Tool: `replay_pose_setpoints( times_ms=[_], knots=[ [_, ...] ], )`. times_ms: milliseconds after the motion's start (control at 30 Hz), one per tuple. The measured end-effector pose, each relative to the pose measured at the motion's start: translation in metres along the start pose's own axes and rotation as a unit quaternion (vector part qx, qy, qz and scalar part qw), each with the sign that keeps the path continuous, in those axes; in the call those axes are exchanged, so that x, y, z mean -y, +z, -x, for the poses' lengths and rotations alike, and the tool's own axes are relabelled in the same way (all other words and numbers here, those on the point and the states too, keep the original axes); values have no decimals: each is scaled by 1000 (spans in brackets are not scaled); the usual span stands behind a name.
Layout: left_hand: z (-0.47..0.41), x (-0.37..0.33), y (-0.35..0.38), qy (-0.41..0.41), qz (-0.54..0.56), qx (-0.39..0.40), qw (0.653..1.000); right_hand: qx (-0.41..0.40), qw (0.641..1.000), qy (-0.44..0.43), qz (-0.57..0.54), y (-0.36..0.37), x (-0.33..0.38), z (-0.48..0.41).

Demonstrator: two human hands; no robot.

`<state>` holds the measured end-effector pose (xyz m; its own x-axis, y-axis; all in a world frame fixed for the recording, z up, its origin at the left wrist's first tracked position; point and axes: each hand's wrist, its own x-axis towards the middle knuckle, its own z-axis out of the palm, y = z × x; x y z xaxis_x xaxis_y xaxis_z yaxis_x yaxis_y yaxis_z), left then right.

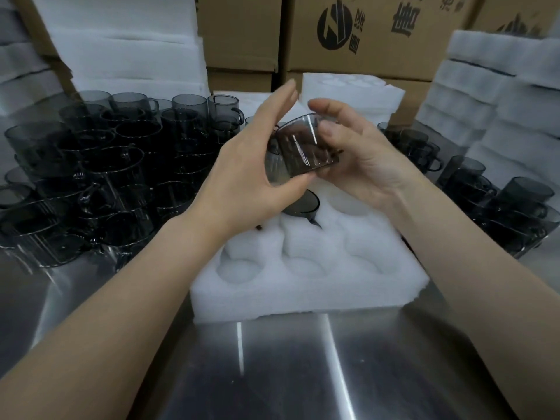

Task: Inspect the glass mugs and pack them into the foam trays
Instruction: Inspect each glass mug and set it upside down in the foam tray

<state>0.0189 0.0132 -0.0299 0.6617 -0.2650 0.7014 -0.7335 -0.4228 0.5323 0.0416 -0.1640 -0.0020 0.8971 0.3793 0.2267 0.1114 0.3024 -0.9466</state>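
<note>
A smoky grey glass mug (304, 147) is held tilted on its side above the white foam tray (306, 286). My left hand (248, 165) touches it from the left, thumb under its base and fingers spread above. My right hand (354, 159) cups it from the right, thumb on the rim. A second grey mug (303, 206) sits in a middle pocket of the tray just below my hands. The tray's near pockets hold nothing. Part of the tray's far side is hidden by my hands.
Stacked grey mugs (100, 177) crowd the steel table (303, 365) on the left, and more mugs (497, 204) stand on the right. Piles of foam trays (497, 95) rise at right, back and left. Cardboard boxes (363, 34) wall off the rear.
</note>
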Motion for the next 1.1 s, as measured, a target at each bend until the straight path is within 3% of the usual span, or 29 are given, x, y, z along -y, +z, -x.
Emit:
replay_pose_setpoints(
  times_ms=[133, 233, 333, 433, 533, 667, 1100],
  knots=[
    [-2, 2, 0, -44, -52, -14, 998, -53, 991, -10, 123, -10, 17, 4],
    [-6, 4, 1, -124, -117, 44, 984, -67, 968, 27, 239, -18, 27, 4],
    [-7, 5, 2, -216, -178, 131, 951, -52, 933, 54, 351, -20, 33, 8],
    [-8, 3, 2, -226, -180, 129, 949, -36, 882, 85, 463, -20, 33, 12],
    [-8, 4, 2, -228, -188, 126, 947, -17, 860, 112, 497, -18, 29, 13],
    [-7, 6, 1, -218, -189, 123, 950, -27, 821, 87, 563, -18, 32, 13],
    [-8, 8, 2, -213, -188, 126, 950, 80, 766, 126, 626, -12, 25, 16]
  ],
)
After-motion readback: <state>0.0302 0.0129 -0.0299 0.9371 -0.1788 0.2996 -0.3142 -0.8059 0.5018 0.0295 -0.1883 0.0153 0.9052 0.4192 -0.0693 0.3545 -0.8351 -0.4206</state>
